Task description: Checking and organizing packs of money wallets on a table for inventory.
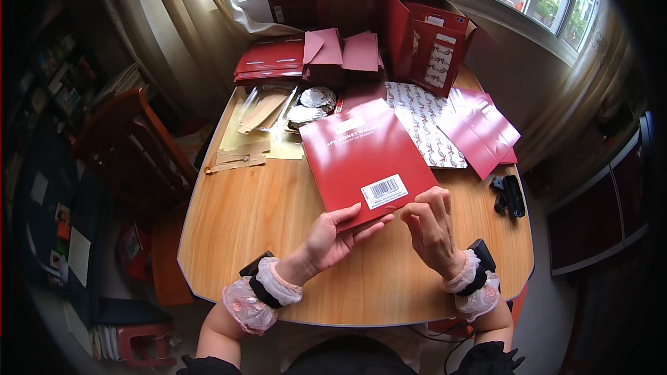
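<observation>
My left hand (333,237) grips the near edge of a flat red cardboard packet (359,156), thumb on top and fingers underneath. The packet is tilted above the wooden table and bears white print and a barcode sticker (384,191). At the packet's near right corner is my right hand (431,229), its fingers curled. Its fingertips are partly hidden, so I cannot tell whether they pinch the edge. Beyond the packet lie white sheets with a printed bow pattern (422,125) and glossy red card blanks (482,133).
At the back stand stacks of pink envelopes (360,52), red folded cards (271,57) and an open red display box (437,47). White scalloped paper pieces (312,104) and brown paper strips (242,156) lie at left. A black case (515,196) sits near the right edge of the wooden table (250,219).
</observation>
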### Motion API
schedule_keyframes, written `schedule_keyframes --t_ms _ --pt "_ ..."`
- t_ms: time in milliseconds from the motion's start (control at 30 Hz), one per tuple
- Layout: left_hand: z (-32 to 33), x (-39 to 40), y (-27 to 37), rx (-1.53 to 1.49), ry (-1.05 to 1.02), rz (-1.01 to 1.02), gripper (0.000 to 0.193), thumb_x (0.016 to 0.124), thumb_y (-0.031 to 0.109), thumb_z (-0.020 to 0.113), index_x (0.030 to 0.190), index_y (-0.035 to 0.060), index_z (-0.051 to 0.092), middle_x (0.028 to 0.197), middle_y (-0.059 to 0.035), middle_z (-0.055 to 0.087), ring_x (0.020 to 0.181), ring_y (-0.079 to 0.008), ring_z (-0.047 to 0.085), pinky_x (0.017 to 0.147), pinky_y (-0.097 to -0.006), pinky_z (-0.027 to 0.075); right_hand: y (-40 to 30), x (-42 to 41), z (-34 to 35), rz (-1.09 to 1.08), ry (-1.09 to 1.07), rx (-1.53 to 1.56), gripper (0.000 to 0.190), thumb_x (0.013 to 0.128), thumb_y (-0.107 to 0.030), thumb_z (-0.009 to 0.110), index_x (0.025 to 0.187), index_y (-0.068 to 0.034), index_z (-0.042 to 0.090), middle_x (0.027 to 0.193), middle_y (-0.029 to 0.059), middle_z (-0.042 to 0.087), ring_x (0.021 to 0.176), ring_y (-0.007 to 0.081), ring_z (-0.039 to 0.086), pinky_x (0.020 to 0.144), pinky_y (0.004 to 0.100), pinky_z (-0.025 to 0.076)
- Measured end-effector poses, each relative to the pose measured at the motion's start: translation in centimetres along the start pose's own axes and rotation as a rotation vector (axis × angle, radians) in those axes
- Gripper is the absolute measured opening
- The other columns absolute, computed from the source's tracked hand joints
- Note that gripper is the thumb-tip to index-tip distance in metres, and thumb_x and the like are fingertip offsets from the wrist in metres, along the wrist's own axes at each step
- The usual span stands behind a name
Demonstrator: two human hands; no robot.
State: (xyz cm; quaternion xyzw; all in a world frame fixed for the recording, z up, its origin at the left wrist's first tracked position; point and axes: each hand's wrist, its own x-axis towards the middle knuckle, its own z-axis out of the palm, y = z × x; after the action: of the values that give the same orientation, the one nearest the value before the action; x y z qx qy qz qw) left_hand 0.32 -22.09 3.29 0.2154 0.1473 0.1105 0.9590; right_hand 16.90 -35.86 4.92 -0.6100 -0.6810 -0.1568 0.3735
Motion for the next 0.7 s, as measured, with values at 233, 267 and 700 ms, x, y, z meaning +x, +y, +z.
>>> schedule_keyframes --t_ms 233,267,700 --pt "0.4 -0.1 -0.3 0.139 0.009 0.051 0.048 0.105 0.016 0.038 0.143 -0.0117 0.031 0.14 -0.0268 0.048 0.125 -0.0375 0.056 0.105 -0.0385 0.051 0.2 0.5 0.1 0.203 -0.003 0.113 0.025 0.078 -0.001 0.073 0.1 -0.007 0.065 0.091 0.0084 0.053 0.089 0.0267 0.05 0.079 0.0378 0.04" --pt "0.5 -0.1 -0.4 0.138 0.01 0.049 0.048 0.105 0.016 0.038 0.143 -0.0117 0.031 0.14 -0.0268 0.048 0.125 -0.0375 0.056 0.105 -0.0385 0.051 0.2 0.5 0.2 0.201 -0.035 0.094 0.023 0.078 -0.003 0.074 0.099 -0.007 0.065 0.091 0.0077 0.054 0.089 0.0263 0.05 0.079 0.0376 0.04" --pt "1.0 -0.4 -0.5 0.279 0.013 0.018 0.048 0.105 0.021 0.039 0.142 -0.0102 0.036 0.139 -0.0232 0.051 0.128 -0.0348 0.054 0.107 -0.0387 0.048 0.0 0.4 0.2 0.074 -0.153 -0.042 0.013 0.082 -0.003 0.064 0.09 -0.006 0.054 0.09 0.0091 0.051 0.09 0.0279 0.05 0.082 0.0392 0.038"
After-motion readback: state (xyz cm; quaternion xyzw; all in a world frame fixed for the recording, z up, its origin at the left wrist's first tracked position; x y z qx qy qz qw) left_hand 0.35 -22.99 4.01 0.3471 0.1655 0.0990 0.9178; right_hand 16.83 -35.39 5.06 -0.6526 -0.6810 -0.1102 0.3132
